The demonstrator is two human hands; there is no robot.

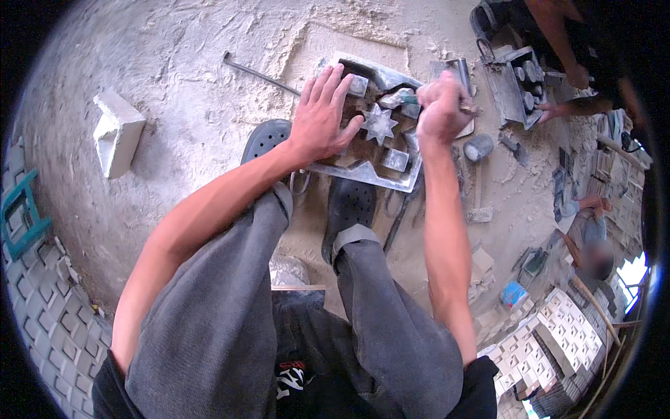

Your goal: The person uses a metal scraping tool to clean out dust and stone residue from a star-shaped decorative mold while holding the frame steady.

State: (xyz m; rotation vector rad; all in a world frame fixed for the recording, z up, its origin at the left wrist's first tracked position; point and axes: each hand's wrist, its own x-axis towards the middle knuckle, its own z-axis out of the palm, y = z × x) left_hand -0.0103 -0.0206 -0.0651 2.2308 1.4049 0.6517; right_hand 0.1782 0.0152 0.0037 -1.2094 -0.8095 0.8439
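A dusty metal mould (pixel 349 172) lies on the ground in front of my feet, with a star-shaped block (pixel 380 124) in its middle. Smaller blocks, such as a squarish one (pixel 395 160), stand around the star inside the frame. My left hand (pixel 322 115) lies with fingers stretched over the mould's left side, holding nothing. Over the right side, my right hand (pixel 444 112) is closed around a brush (pixel 400 98) with a whitish, caked head and a green part. The brush head is inside the mould, near the star's upper right. My fist hides most of the handle.
A metal rod (pixel 258 75) points left from the mould. A mallet (pixel 478 148) lies to its right. Farther right, a co-worker bends over another mould (pixel 506 91). A broken white cast block (pixel 120 136) sits at left; patterned tiles (pixel 569 328) and a blue bucket (pixel 514 293) are at lower right.
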